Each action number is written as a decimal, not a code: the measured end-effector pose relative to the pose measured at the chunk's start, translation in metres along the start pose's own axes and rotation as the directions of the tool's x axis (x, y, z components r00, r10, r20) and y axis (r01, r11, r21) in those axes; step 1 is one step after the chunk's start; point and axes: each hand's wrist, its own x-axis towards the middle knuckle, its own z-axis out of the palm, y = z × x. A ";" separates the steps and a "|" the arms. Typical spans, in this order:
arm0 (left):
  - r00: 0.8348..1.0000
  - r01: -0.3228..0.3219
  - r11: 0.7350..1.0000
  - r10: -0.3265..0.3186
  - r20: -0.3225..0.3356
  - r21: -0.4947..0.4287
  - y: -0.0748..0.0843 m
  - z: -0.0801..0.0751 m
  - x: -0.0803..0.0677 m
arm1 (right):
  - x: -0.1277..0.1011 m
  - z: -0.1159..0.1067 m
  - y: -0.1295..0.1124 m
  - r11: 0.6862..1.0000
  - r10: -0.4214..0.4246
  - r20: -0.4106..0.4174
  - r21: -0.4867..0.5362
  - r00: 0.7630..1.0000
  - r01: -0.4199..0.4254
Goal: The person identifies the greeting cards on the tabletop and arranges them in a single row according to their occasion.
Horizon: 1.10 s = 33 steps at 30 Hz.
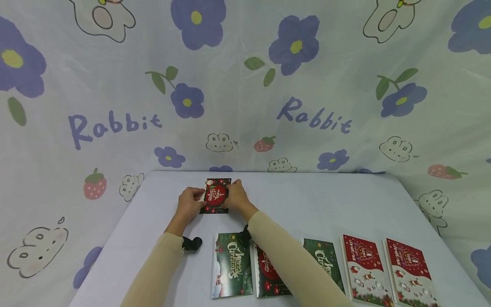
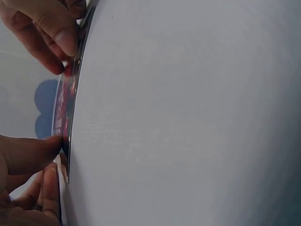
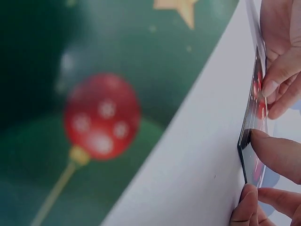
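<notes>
A dark Christmas greeting card [image 1: 216, 196] with a red bauble print lies near the far side of the white table. My left hand [image 1: 189, 204] pinches its left edge. In the left wrist view, that thumb [image 2: 35, 153] presses the printed face and the other fingers are at the edge. From the right side, my right hand [image 1: 238, 197] grips the same card. The right wrist view shows the right thumb [image 3: 277, 155] on the face and a fingertip at the edge. Both wrist views show the card nearly edge-on, so its inside is hidden.
Along the near side lie a green card [image 1: 232, 264], a dark bauble card [image 1: 266, 273] partly under my right sleeve, another green card [image 1: 324, 256], and two red-and-white cards [image 1: 368, 273]. Behind the table [image 1: 307, 204] hangs a printed rabbit cloth [image 1: 230, 94].
</notes>
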 end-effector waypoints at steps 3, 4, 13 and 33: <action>1.000 0.008 1.000 -0.008 -0.001 0.003 0.000 0.000 0.000 | -0.001 0.000 -0.001 1.000 0.004 -0.004 0.001 1.000 -0.004; 1.000 0.012 1.000 -0.012 -0.001 0.004 0.000 0.001 0.000 | -0.001 0.000 -0.001 1.000 0.007 -0.004 0.005 1.000 -0.007; 1.000 0.021 1.000 -0.021 -0.004 -0.016 0.000 0.003 0.000 | -0.001 0.002 -0.001 1.000 0.015 -0.004 0.013 1.000 -0.015; 1.000 -0.004 1.000 0.004 0.008 -0.010 -0.002 -0.001 -0.001 | -0.005 -0.004 0.005 0.997 -0.009 0.030 0.083 1.000 0.007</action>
